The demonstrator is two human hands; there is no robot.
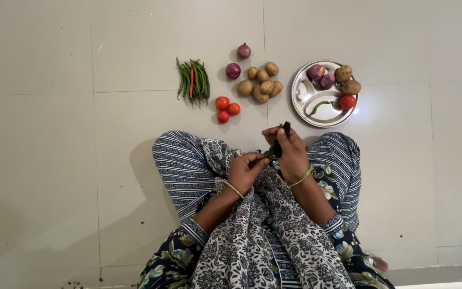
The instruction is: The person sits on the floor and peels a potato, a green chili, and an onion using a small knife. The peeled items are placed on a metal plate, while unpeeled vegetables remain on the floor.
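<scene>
I see a green chilli (pixel 271 150) pinched between both hands over the lap, its long axis running from my left hand (pixel 246 170) up to my right hand (pixel 291 152), which also grips a dark knife (pixel 286 128). Farther out lie three tomatoes (pixel 225 108), a chilli bunch (pixel 193 80), five potatoes (pixel 262 82) and two onions (pixel 238 61); on the steel plate (pixel 301 113) sit two onions, two potatoes, one tomato and one chilli.

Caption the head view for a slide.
Seated cross-legged on a tiled floor, left hand and right hand work a green chilli near a steel plate.
</scene>
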